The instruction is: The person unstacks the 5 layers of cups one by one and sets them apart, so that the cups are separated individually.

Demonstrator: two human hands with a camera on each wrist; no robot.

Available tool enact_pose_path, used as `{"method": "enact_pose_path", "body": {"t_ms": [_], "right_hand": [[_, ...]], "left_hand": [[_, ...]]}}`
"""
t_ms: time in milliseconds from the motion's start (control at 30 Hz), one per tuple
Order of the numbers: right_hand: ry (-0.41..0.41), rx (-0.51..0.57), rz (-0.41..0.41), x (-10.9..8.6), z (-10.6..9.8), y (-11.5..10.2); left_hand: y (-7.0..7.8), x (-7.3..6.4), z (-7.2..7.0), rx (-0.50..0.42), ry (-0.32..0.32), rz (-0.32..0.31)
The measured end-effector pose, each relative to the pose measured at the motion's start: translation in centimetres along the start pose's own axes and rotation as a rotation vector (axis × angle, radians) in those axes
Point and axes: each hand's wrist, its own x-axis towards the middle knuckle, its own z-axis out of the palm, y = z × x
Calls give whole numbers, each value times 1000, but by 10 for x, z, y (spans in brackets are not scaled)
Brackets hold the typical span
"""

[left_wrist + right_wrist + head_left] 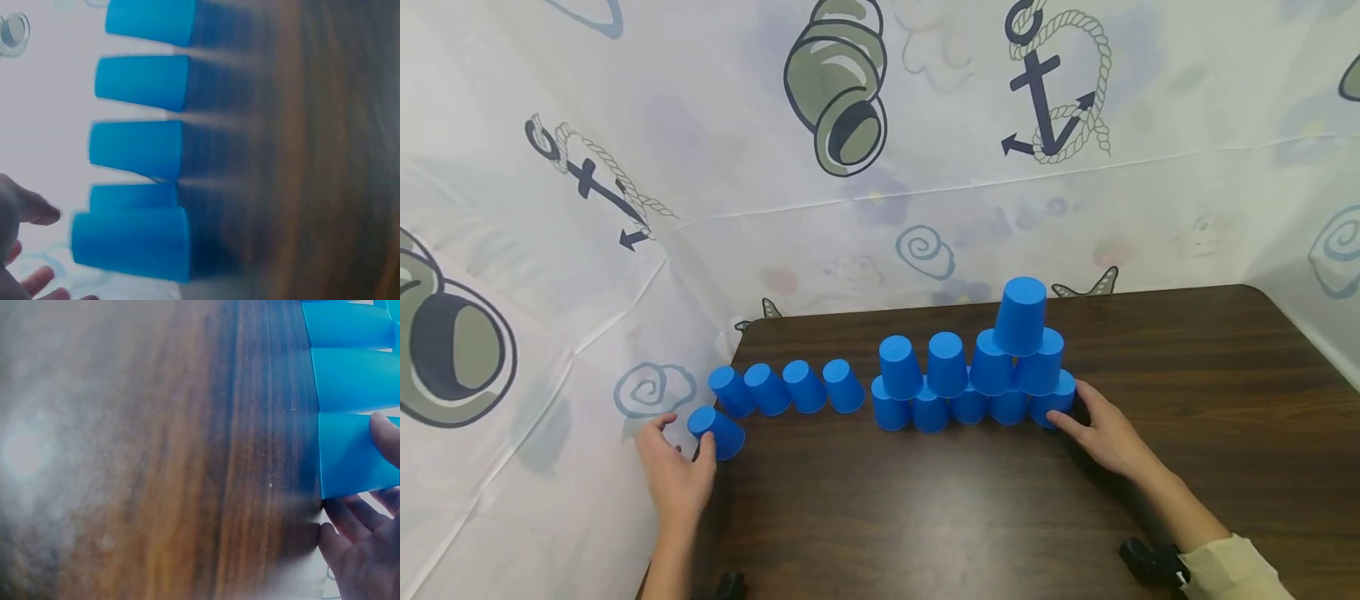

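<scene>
Stacking in hand, it seems: right hand (1105, 433) holds the base row's end cup (1051, 400), fingers curled round it; left hand (676, 479), fingers wide beside the nearest loose cup (721, 433) at the tabletop's (910, 508) left, probably must pinch, then lift

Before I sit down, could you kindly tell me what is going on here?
A person is working with upside-down blue cups at a brown table. The stack has five cups at the bottom, four above and one on top. The right hand holds the bottom row's right end cup, while the left hand is beside a loose cup, with four more cups in a row behind it.
</scene>
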Motion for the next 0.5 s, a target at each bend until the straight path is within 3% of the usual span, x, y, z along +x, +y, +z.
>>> {"method": "enact_pose_path", "body": {"t_ms": [100,200,367,500], "right_hand": [[1,0,5,0,0,0],[1,1,6,0,0,0],[-1,2,10,0,1,1],[2,3,9,0,1,1]], "left_hand": [[19,1,-1,-35,65,84],[44,2,1,-75,96,210],[98,-1,11,-215,75,438],[144,-6,26,-366,9,603]]}}
